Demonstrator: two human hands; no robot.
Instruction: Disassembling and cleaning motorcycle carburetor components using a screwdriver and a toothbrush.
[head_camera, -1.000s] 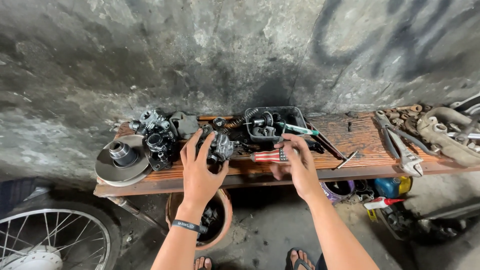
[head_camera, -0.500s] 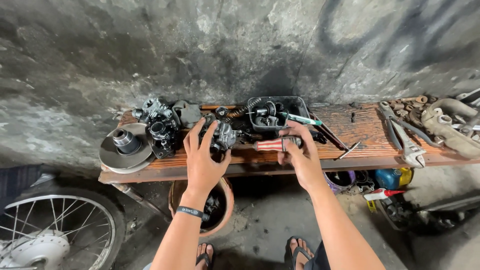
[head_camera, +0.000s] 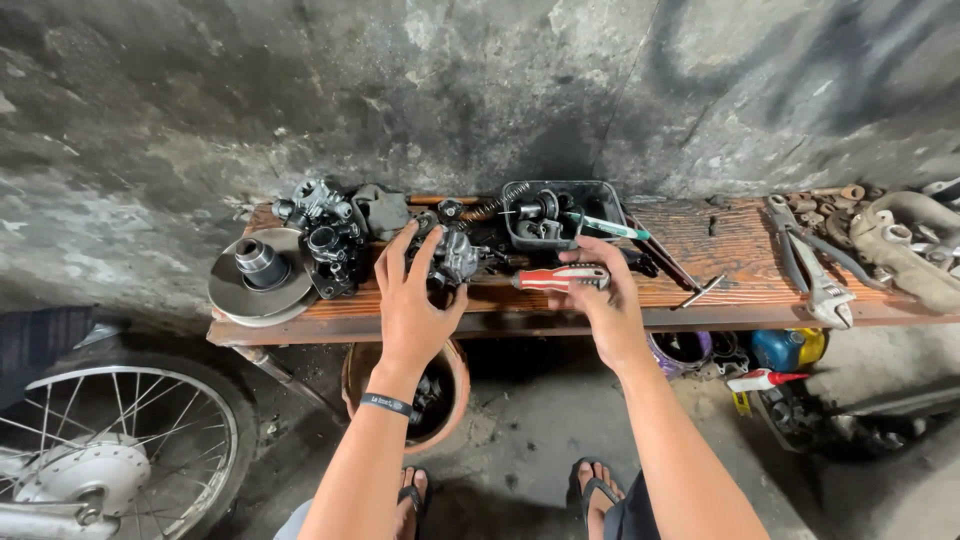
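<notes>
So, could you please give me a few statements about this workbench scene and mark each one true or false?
1. The left hand grips a small metal engine part on the wooden bench. True.
2. The right hand holds a blue hammer. False: it holds a screwdriver with a red handle.
3. A black tray of small parts sits at the back of the bench. True.
4. The pliers lie at the left end of the bench. False: they lie near the right end; a round metal disc is at the left.
5. A spoked wheel stands on the floor at lower left. True.
</notes>
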